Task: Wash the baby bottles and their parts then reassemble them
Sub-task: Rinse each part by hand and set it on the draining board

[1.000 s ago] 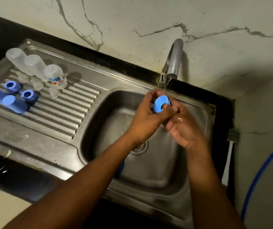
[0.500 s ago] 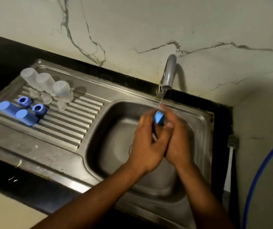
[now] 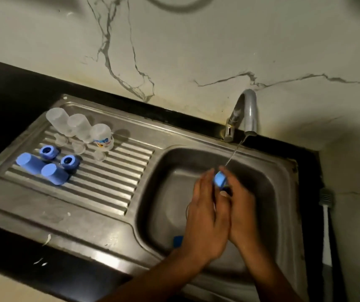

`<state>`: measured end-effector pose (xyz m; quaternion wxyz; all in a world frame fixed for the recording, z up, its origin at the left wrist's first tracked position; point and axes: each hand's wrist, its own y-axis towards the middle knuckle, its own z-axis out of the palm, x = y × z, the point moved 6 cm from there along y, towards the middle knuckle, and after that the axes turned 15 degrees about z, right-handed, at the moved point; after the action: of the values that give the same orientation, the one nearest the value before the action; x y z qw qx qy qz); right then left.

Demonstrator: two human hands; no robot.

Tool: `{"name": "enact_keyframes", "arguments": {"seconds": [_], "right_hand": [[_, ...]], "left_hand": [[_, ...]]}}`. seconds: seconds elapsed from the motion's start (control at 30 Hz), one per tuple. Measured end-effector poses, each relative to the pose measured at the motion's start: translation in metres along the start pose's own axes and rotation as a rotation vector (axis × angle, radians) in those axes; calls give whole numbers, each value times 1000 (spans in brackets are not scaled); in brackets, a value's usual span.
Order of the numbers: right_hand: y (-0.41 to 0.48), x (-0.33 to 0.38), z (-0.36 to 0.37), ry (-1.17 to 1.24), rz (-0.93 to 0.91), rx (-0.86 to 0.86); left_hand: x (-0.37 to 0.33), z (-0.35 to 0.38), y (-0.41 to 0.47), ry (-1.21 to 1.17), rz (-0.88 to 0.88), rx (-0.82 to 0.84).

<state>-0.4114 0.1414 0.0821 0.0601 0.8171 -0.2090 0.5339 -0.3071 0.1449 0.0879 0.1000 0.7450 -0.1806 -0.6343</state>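
Fingers point(image 3: 205, 182) of the left hand point(image 3: 205, 223) and right hand point(image 3: 243, 214) press together around a blue bottle part point(image 3: 220, 179), held over the sink basin point(image 3: 166, 192) under the tap's point(image 3: 248, 112) thin stream. Toward the worktop's left edge, on the ribbed drainboard point(image 3: 109, 182), stand three clear bottles point(image 3: 80, 127), with blue caps point(image 3: 41, 165) and rings point(image 3: 70, 161) lying nearer the front.
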Motion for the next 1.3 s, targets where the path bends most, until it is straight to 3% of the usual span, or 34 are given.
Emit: {"name": "enact_keyframes", "arguments": {"seconds": [0.07, 0.1, 0.2, 0.23, 0.27, 0.37, 0.5, 0.7, 0.87, 1.07, 1.3], "right_hand": [[-10, -6, 4, 61, -93, -126], [-11, -26, 16, 7, -14, -141], [-11, -104, 87, -353, 493, 160], [-13, -110, 97, -436, 560, 152], [-8, -105, 103, -473, 493, 83], [-20, -50, 138, -257, 295, 17], [-11, 0, 219, -73, 135, 127], [2, 40, 339, -65, 74, 148], [6, 35, 376, -330, 137, -9], [7, 26, 374, -300, 78, -68], [9, 16, 368, -248, 120, 14]], "left_hand": [[-9, -12, 5, 33, 211, 58], [8, -12, 3, 113, 170, 157], [101, -39, -17, 422, -477, 511], [118, -52, -24, 432, -545, 557], [129, -64, -23, 321, -516, 486], [137, -112, -20, -134, -409, 274], [166, -203, -9, -56, -442, -52], [203, -307, 8, 137, -509, -197], [207, -322, 14, 194, -455, -102], [215, -310, 11, 199, -415, -22], [208, -304, 12, 241, -385, -11]]}}
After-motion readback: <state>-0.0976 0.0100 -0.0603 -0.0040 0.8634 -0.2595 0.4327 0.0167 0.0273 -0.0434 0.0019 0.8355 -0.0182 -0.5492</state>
